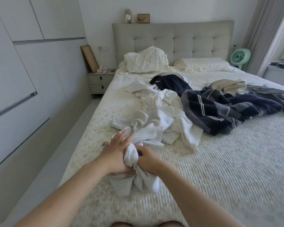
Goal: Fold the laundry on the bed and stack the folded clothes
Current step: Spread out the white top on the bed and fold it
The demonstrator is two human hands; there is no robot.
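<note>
Head view: both hands work at the near left part of the bed (pixel 236 169). The right hand (pixel 147 158) has its fingers curled round a bunched white garment (pixel 131 155), gripping it at a gathered neck; the loose end hangs below onto the bedspread. The left hand (pixel 116 151) lies against the same bundle on its left side, fingers extended and slightly spread, touching the cloth without curling round it. Just beyond the hands lies an unfolded heap of white laundry (pixel 161 115). To its right lies a crumpled navy striped towel (pixel 220 108), with a dark navy garment (pixel 169 81) behind and a cream garment (pixel 229 85) further right. Two pillows (pixel 146 60) rest against the headboard (pixel 179 40). No folded stack is visible.
</note>
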